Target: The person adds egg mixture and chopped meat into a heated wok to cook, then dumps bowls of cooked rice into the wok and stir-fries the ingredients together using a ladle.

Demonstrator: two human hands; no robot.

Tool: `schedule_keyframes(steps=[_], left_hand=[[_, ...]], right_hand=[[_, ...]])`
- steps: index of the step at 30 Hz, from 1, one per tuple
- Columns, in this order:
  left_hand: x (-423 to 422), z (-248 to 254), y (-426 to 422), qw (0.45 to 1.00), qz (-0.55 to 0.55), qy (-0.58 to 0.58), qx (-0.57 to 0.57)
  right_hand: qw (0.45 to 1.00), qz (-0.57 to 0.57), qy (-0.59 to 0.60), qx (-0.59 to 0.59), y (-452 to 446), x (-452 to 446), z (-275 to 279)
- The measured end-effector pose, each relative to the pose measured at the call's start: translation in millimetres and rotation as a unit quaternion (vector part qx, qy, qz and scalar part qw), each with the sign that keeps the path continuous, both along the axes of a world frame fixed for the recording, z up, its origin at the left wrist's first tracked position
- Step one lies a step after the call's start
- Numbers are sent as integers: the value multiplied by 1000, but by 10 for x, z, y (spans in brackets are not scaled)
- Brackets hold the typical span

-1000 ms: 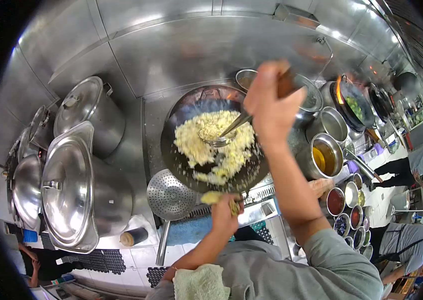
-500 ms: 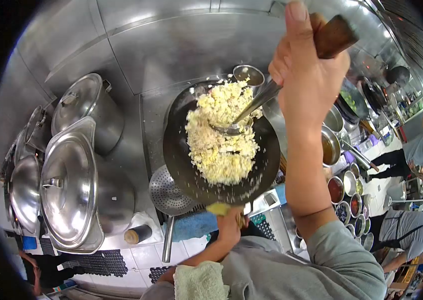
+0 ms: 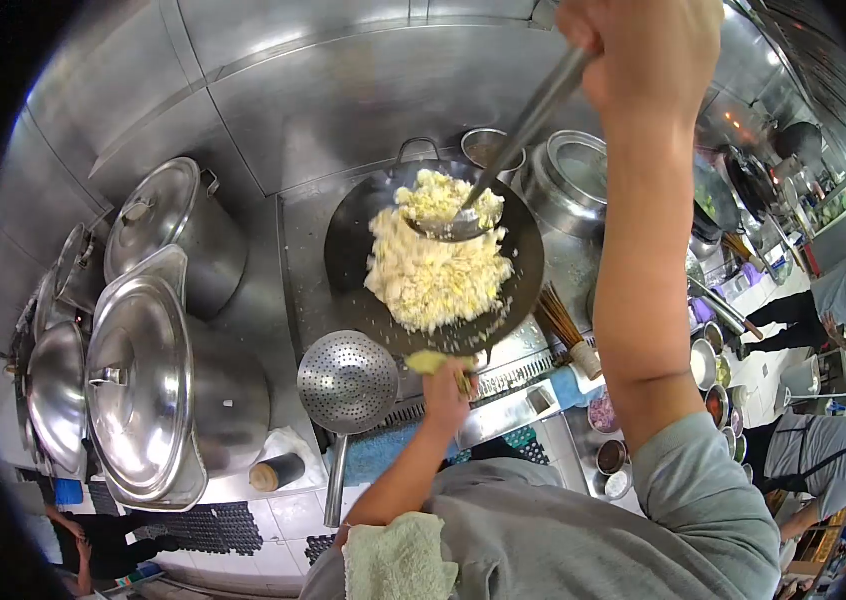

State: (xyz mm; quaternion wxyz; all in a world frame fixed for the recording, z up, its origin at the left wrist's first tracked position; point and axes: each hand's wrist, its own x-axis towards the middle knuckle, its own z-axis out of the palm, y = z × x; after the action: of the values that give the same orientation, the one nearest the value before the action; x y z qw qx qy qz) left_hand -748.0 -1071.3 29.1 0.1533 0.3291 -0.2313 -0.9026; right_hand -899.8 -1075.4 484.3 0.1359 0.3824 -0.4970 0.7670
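Observation:
A dark wok (image 3: pixel 343 240) on the stove holds pale yellow and white food, which looks like fried rice with egg (image 3: pixel 438 285). My left hand (image 3: pixel 446 388) is closed on a yellowish cloth (image 3: pixel 427 362) at the wok's near edge. High at the upper right, my right hand (image 3: pixel 643 45) grips the handle of a metal ladle (image 3: pixel 533 118). The ladle's bowl dips into the food near the wok's far side. My right fingers are partly cut off by the top of the view.
A perforated strainer (image 3: pixel 347 382) lies left of the wok's near edge. Large lidded pots (image 3: pixel 138 375) stand at the left. Bamboo sticks (image 3: pixel 565 318) and a lidded pot (image 3: pixel 573 185) are right of the wok. Co-workers (image 3: pixel 813 470) stand at the far right and lower left.
The wok has settled back from its tilted position, and the food has shifted in it. My right hand and the ladle have moved up, the ladle's bowl toward the wok's far side.

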Motion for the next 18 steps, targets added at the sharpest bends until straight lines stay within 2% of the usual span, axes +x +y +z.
schedule_keyframes(steps=[2, 4, 7, 10, 12, 14, 15, 18], left_hand=[[-396, 97, -326, 995, -13, -54, 77], [-482, -73, -415, 997, -35, -54, 46], [-542, -91, -458, 997, -41, -61, 39], [-546, -64, -478, 996, -42, -66, 46], [-518, -133, -483, 996, -55, -63, 43], [-537, -140, -482, 996, -50, -59, 35], [-495, -178, -451, 997, -48, -44, 32], [-495, -203, -461, 998, -49, -30, 18]], right_hand=[[999, 20, 2, -34, -60, -44, 120], [998, -49, 49, -12, -186, -258, -158], [993, -112, 40, 25, -400, -747, -1326], [996, 23, -84, 17, -483, -837, -2274], [993, 13, -114, 17, -423, -701, -1842], [998, 13, -54, 0, -388, -604, -1302], [999, 12, -35, -5, -364, -526, -1198], [997, 12, -77, 22, -481, -281, -1157]])
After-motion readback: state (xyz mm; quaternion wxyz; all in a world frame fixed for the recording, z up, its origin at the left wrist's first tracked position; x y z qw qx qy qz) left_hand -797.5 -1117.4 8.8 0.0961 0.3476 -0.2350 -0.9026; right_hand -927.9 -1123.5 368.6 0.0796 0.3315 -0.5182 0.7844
